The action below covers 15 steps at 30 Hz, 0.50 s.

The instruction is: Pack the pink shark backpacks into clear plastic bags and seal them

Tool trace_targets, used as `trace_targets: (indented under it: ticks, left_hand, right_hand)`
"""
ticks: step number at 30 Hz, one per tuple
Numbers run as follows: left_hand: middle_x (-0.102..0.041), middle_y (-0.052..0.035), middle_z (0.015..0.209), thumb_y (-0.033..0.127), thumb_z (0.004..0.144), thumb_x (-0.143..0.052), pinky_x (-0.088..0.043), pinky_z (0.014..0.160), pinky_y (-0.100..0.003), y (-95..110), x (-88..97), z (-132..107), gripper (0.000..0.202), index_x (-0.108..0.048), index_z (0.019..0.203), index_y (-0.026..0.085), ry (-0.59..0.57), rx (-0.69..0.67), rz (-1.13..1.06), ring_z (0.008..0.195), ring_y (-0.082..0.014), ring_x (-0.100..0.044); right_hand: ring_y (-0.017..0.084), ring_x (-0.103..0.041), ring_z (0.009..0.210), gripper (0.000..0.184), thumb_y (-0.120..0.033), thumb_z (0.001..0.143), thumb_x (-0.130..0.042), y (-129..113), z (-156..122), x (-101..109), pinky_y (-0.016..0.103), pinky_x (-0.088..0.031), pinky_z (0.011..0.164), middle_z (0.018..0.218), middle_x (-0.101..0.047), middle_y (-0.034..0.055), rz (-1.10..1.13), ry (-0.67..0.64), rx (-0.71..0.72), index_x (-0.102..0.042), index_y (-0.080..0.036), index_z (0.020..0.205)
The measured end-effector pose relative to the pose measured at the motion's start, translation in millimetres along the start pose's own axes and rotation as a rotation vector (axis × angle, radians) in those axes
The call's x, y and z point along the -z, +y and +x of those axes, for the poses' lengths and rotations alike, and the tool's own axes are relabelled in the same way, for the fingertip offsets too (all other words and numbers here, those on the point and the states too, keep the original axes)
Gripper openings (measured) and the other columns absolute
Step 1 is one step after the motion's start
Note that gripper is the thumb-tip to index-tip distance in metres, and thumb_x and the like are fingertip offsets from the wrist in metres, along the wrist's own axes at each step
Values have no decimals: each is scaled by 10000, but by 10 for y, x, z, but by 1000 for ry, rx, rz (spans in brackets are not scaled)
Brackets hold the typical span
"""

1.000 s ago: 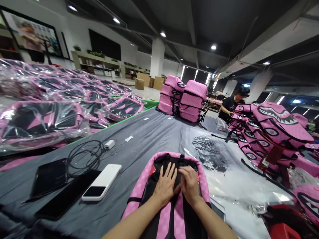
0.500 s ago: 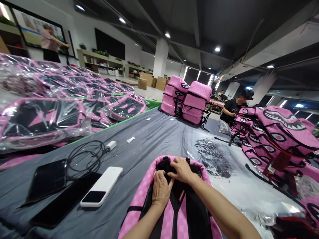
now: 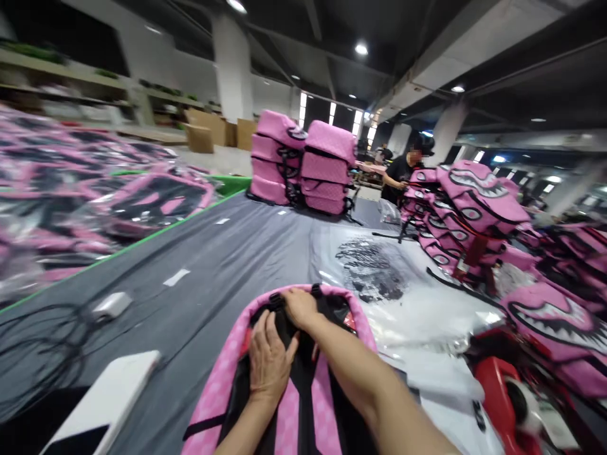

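Observation:
A pink checkered backpack (image 3: 215, 385) lies in front of me, its black back panel and shoulder straps facing up. My left hand (image 3: 271, 354) rests on the panel near the top, fingers stretched out and slightly spread. Just above and to the right, my right hand (image 3: 302, 308) curls its fingers over the black material at the backpack's top edge, between two black buckles. Its fingertips are mostly hidden. Red bits show inside the rim on both sides.
Pink backpacks stand stacked at the back (image 3: 327, 167), with shark-mouth backpacks (image 3: 474, 189) at right. Bagged backpacks (image 3: 161, 196) fill the left side. A white power bank-like device (image 3: 114, 392), cable (image 3: 42, 341), clear plastic sheets (image 3: 417, 303) and a red tape dispenser (image 3: 496, 392) lie around. A person (image 3: 398, 170) stands beyond.
The view has swung right, bringing the red tape dispenser into sight. My left hand's fingers have straightened out on the panel. My right hand has shifted toward the top edge.

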<state>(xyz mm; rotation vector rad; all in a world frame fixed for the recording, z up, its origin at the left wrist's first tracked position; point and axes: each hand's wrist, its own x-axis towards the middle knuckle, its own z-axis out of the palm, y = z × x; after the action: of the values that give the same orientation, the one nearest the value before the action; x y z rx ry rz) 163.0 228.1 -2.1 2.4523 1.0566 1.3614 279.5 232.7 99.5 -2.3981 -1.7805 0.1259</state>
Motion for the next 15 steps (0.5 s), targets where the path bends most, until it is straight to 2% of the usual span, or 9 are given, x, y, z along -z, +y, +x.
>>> trace_targets:
  ticks: [2, 3, 5, 7, 8, 10, 11, 13, 15]
  left_hand:
    - [-333, -323, 1573, 547, 995, -387, -400, 1139, -589, -52, -40, -14, 802, -200, 1560, 9, -61, -70, -13, 1427, -422, -401]
    - [-301, -335, 1592, 572, 990, -360, -416, 1122, -587, -85, -67, -16, 833, -184, 1568, -1, -122, -89, -17, 1430, -433, -401]
    - [-291, -356, 1592, 607, 965, -340, -446, 1086, -585, -143, -113, -5, 864, -242, 1551, -20, -249, -108, -11, 1408, -450, -435]
    - [-341, -344, 1575, 604, 940, -346, -443, 1077, -605, -173, -126, 19, 834, -346, 1516, 1, -338, -127, 14, 1407, -460, -441]
    - [-382, -327, 1561, 585, 934, -347, -433, 1077, -624, -179, -120, 34, 795, -398, 1496, 25, -362, -141, 30, 1417, -463, -430]
    - [-463, -288, 1524, 525, 935, -338, -408, 1084, -656, -185, -101, 61, 700, -485, 1452, 77, -394, -177, 66, 1443, -457, -403]
    - [-485, -284, 1509, 496, 938, -328, -398, 1090, -663, -193, -97, 71, 674, -514, 1431, 76, -402, -196, 83, 1449, -453, -398]
    - [-474, -319, 1502, 450, 948, -287, -405, 1097, -645, -223, -108, 84, 684, -528, 1405, 2, -389, -219, 109, 1434, -449, -424]
    - [-428, -349, 1523, 410, 967, -229, -432, 1094, -609, -262, -130, 95, 704, -512, 1396, -72, -349, -211, 125, 1391, -437, -481]
  right_hand:
    - [211, -659, 1073, 328, -187, 1049, -456, -66, 33, -19, 306, -541, 856, 1249, -676, 76, 11, 18, -66, -650, -223, 1311]
    - [206, -660, 1068, 312, -178, 1032, -499, -86, 32, -13, 291, -539, 851, 1235, -685, 57, 17, 21, -78, -665, -229, 1292]
    - [183, -651, 1081, 300, -146, 964, -615, -59, -24, 48, 241, -518, 872, 1206, -697, 0, 32, 34, -44, -699, -249, 1233]
    - [168, -633, 1115, 291, -141, 919, -672, 106, -159, 179, 217, -486, 929, 1199, -697, -27, 61, 113, 48, -719, -263, 1179]
    - [166, -623, 1133, 273, -168, 921, -681, 253, -251, 268, 220, -470, 962, 1203, -696, -24, 80, 169, 71, -719, -270, 1171]
    - [170, -618, 1139, 234, -230, 953, -655, 663, -462, 460, 251, -454, 997, 1199, -697, 12, 115, 281, -7, -706, -263, 1179]
    - [170, -624, 1120, 216, -246, 956, -653, 906, -572, 546, 257, -459, 983, 1177, -703, 24, 137, 310, -141, -705, -259, 1164]
    - [190, -651, 1030, 178, -212, 977, -588, 1392, -783, 642, 285, -487, 897, 1114, -712, 72, 137, 329, -365, -711, -202, 1106]
    - [205, -668, 899, 117, -210, 936, -635, 1777, -967, 596, 276, -491, 773, 976, -724, 81, 145, 295, -501, -728, -162, 988]
